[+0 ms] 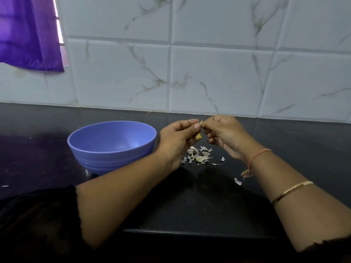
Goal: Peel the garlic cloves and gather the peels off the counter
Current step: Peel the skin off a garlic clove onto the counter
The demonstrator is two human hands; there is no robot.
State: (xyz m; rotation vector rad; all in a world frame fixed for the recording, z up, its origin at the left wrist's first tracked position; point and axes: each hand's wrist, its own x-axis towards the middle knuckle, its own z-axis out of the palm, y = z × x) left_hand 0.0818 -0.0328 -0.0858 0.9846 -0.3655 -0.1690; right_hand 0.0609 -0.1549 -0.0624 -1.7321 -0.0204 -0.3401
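Observation:
My left hand (pixel 177 138) holds a garlic clove (pixel 198 137) above the black counter (pixel 284 149); only the clove's yellowish lower end and its tip show between the fingers. My right hand (pixel 223 134) pinches the skin at the clove's top, fingertips touching those of the left hand. A small heap of white garlic peels (pixel 198 155) lies on the counter right below both hands. Two stray peels (pixel 222 158) lie to the right of the heap, and another peel (pixel 237 181) rests nearer to me under my right wrist.
A blue plastic bowl (pixel 112 143) stands on the counter just left of my left hand; its visible inside looks empty. The tiled wall (pixel 209 73) rises behind the counter. A purple curtain (pixel 28 33) hangs at the upper left. The counter's front edge runs below my forearms.

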